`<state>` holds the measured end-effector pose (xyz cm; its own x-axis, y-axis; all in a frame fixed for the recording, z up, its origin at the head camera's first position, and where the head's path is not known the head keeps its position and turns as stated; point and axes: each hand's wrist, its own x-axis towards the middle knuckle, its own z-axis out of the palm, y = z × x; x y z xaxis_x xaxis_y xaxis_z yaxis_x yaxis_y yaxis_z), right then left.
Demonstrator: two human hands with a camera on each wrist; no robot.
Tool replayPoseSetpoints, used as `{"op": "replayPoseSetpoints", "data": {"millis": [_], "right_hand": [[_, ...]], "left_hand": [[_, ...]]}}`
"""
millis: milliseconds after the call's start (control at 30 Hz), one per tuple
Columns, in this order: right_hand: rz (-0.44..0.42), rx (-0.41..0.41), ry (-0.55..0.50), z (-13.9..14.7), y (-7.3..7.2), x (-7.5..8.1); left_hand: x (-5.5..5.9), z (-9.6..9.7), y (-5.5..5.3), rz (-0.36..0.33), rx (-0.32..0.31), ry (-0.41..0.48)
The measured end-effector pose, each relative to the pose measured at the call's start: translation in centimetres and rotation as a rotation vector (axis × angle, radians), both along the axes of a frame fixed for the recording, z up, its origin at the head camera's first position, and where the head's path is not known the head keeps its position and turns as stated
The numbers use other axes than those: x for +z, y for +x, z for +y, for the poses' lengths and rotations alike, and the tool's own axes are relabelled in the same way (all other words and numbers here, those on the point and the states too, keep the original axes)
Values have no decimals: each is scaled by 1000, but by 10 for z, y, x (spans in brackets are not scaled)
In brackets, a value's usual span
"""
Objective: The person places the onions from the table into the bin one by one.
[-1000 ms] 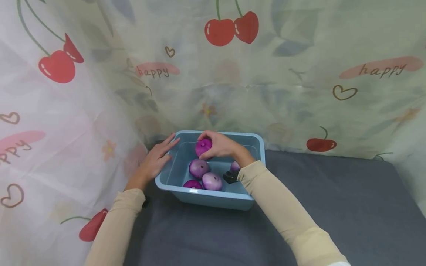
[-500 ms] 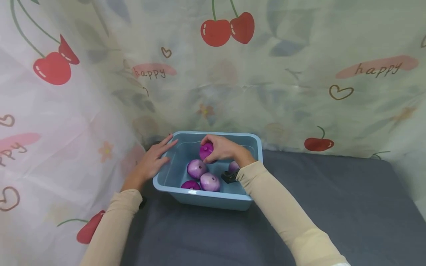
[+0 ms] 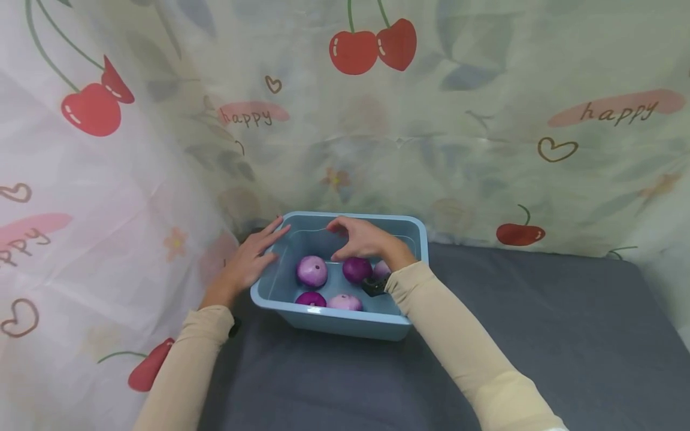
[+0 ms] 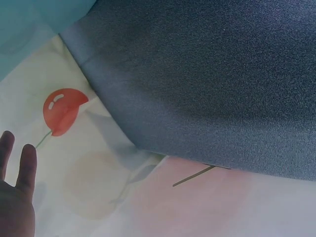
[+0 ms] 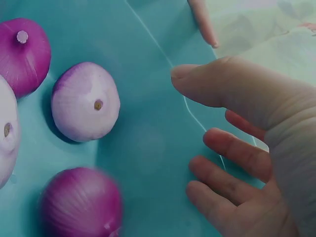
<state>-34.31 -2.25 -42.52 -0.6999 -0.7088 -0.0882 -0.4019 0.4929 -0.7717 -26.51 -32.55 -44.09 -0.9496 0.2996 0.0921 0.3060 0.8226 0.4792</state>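
A light blue basin (image 3: 345, 328) holds several purple onions. My right hand (image 3: 363, 239) hovers inside it with thumb and fingers spread apart, nothing between them. Just below that hand lies a dark purple onion (image 3: 357, 270), also seen as the magenta onion (image 5: 81, 202) in the right wrist view. A pale onion (image 3: 312, 271) sits to its left. At the near wall are another dark onion (image 3: 311, 299) and a pale onion (image 3: 345, 302), both partly hidden by the rim. One more onion (image 3: 381, 269) shows beside my right wrist. My left hand (image 3: 250, 257) rests on the left rim, fingers extended.
The basin stands on a dark grey cloth surface (image 3: 528, 335). A cherry-patterned curtain (image 3: 399, 167) rises close behind the basin and along the left side. A black device (image 3: 374, 287) is at my right wrist.
My right hand held the dark purple onion and has let it go; the onion now lies below it to the right. Two pale onions have shifted apart. The left hand stays at the rim.
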Motion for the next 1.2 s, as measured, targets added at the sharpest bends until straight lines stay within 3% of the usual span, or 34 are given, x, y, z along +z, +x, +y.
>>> {"op": "replayPoseSetpoints", "data": {"millis": [267, 467, 700, 800, 1033, 1200], "right_hand": [[-25, -9, 7, 2, -2, 1], [-44, 18, 16, 4, -4, 1], [-54, 14, 51, 14, -3, 16], [-7, 29, 60, 19, -4, 24], [136, 2, 11, 38, 0, 44], [217, -49, -14, 55, 7, 59]], "left_hand": [[-3, 1, -6, 9, -2, -25], [1, 4, -6, 60, -17, -148], [6, 8, -11, 111, -3, -207], [7, 7, -12, 111, 27, -232], [13, 6, -11, 141, 74, -403], [37, 12, -17, 167, 110, -372]]}}
